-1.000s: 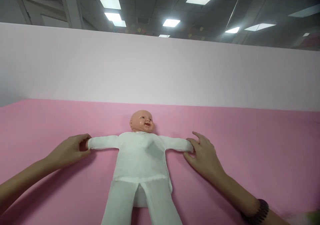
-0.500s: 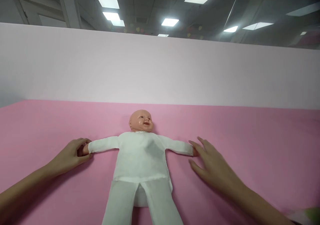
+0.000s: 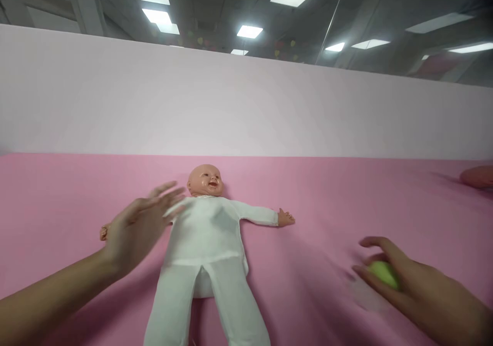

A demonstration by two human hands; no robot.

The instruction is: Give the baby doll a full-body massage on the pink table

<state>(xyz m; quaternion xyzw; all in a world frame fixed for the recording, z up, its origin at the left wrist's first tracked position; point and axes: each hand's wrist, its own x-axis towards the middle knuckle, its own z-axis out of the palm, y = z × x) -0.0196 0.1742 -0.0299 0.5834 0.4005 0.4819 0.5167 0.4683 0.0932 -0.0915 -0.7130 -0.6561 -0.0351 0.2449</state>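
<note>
A baby doll (image 3: 206, 233) in a white suit lies on its back, arms spread, head at the far end. My left hand (image 3: 140, 228) hovers over the doll's arm on the left, fingers stretched out and slightly blurred; it holds nothing and hides most of that sleeve. The doll's other hand (image 3: 286, 217) lies free on the pink surface. Well to the right of the doll, my right hand (image 3: 408, 284) curls around a round yellow-green ball (image 3: 383, 274), partly hidden by the fingers. A pale, blurred patch shows just below those fingers.
The pink surface (image 3: 327, 192) runs back to a low white wall (image 3: 246, 104). At the far right edge lies a rounded reddish-brown thing (image 3: 477, 176), cut off by the frame. Ceiling lights appear above the wall.
My left hand has let go of the doll's hand and moved up and right. My right hand has left the doll's other hand, gone right and taken hold of the yellow-green ball.
</note>
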